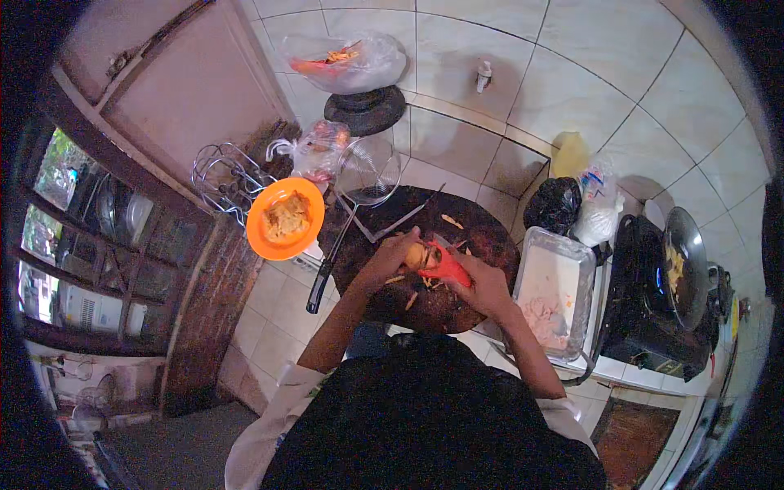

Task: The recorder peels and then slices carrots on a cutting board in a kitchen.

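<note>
Over a dark round wooden board (490, 245), my left hand (389, 260) grips a pale brownish piece of food (418, 255), perhaps a peeled vegetable. My right hand (484, 282) holds a red plastic tool (452, 266) against that piece; the tool's exact kind is partly hidden by my fingers. Shreds or peelings (411, 300) lie scattered on the board around my hands. Metal tongs (392, 226) lie open behind my left hand. A wire skimmer (369, 174) with a black handle rests across the board's left edge.
An orange plate (256, 236) with fried food stands left, beside a wire rack (214, 177) and a bag of reddish items (321, 144). Right are a metal tray (525, 257) with pale liquid and meat, tied bags (553, 205), and a pan (695, 263) over a lit blue flame.
</note>
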### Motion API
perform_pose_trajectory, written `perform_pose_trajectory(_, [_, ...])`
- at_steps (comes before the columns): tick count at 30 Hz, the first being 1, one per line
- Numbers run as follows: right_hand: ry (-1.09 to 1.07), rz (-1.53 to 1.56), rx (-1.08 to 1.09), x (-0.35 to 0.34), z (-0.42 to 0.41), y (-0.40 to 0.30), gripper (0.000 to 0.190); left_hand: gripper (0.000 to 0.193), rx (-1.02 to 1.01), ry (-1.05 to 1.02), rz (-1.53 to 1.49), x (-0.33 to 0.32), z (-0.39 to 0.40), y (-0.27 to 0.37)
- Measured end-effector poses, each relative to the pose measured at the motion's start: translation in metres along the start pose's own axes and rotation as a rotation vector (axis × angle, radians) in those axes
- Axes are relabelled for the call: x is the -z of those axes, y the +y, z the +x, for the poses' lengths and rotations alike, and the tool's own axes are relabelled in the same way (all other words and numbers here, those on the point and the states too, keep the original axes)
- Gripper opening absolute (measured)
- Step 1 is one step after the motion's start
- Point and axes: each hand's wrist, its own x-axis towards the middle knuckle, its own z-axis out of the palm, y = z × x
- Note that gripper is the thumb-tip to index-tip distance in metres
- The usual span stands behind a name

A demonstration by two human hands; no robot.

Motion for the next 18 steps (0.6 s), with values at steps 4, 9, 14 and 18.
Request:
perform_pose_trajectory(4, [-0.037, -0.023, -0.016, 0.004, -0.006, -0.002, 0.053, 0.043, 0.067, -0.015, -0.128, 0.004, 0.0, -0.015])
perform_pose_trajectory(9, [-0.16, -0.103, -0.131, 0.015, -0.021, 0.027, 0.053, 0.038, -0.697, 0.208, 0.431, 0.043, 0.001, -0.016])
perform_pose_trajectory(14, [-0.107, -0.03, -0.231, 0.027, -0.02, 0.03, 0.052, 0.038, 0.14, 0.132, -0.191, 0.036, -0.007, 0.019])
perform_pose_trajectory(18, [-0.034, 0.004, -0.105, 0.022, -0.002, 0.003, 0.052, 0.04, -0.469, 0.223, 0.363, 0.015, 0.006, -0.014])
